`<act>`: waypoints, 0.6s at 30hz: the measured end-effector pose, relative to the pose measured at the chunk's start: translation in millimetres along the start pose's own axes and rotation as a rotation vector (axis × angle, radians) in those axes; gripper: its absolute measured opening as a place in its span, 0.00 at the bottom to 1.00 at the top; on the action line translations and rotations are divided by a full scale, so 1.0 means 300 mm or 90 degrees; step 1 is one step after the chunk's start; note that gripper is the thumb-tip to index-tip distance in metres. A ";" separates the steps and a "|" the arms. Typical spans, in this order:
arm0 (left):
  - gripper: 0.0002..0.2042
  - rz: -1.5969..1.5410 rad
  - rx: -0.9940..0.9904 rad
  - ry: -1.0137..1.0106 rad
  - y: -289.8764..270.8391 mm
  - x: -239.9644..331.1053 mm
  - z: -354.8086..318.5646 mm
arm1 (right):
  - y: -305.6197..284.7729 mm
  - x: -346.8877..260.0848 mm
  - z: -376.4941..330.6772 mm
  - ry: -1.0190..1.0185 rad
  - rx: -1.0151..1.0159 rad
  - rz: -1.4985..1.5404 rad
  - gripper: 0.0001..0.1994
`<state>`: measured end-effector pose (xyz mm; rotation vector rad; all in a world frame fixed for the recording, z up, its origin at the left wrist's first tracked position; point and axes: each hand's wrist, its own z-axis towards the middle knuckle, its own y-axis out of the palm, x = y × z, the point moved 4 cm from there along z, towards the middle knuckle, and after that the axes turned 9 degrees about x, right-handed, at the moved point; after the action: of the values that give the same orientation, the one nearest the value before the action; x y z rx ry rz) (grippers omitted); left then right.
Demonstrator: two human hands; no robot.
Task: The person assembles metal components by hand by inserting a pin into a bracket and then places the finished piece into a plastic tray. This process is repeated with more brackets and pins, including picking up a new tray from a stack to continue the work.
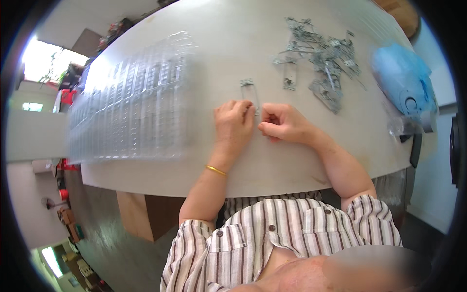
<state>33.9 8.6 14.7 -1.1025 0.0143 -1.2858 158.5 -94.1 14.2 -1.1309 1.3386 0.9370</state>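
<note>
My left hand point(233, 121) and my right hand point(281, 122) rest side by side on the white table point(253, 44), fingers curled. Between their fingertips they pinch the near end of a thin rectangular metal frame point(249, 91) that lies flat and points away from me. A gold bangle point(215, 170) circles my left wrist. What the fingertips grip under the knuckles is hidden.
A stack of clear plastic compartment trays point(131, 104) covers the table's left part. A tangled pile of small metal frames point(321, 61) lies at the far right, one frame point(290, 75) apart from it. A light blue plastic bag point(404, 80) sits at the right edge.
</note>
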 end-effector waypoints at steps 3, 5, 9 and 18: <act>0.02 -0.006 0.034 0.040 0.008 -0.005 -0.012 | -0.013 0.014 0.007 0.053 -0.026 -0.019 0.07; 0.02 -0.055 0.023 0.008 0.028 -0.002 -0.014 | -0.040 0.018 0.005 0.060 -0.027 -0.009 0.06; 0.01 -0.050 0.019 -0.004 -0.025 0.033 -0.005 | -0.051 0.035 0.015 0.063 -0.045 0.032 0.06; 0.04 0.009 0.192 0.094 -0.533 0.125 0.033 | -0.071 0.038 0.032 0.045 -0.003 0.183 0.07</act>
<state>-66.6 6.1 144.8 -0.7486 -0.0594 -1.3053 182.1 -90.9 3.5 -0.9986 1.5861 1.1144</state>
